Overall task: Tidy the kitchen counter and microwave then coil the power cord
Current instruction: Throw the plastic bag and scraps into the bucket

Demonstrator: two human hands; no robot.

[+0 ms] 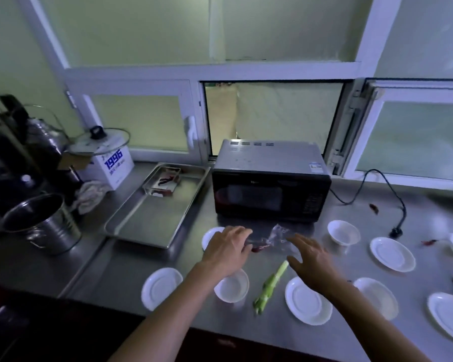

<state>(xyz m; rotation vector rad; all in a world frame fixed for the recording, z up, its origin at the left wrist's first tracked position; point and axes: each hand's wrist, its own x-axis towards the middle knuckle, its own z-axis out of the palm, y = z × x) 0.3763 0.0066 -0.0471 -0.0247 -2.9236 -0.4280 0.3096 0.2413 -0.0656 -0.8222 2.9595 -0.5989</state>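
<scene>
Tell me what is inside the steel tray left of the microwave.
The steel tray holds a small clear container at its far end, with red chilies inside. Anything beneath that container is hidden.

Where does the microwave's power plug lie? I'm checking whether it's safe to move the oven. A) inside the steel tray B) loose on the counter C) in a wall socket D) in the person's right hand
B: the plug lies unplugged on the counter, right of the microwave.
</scene>
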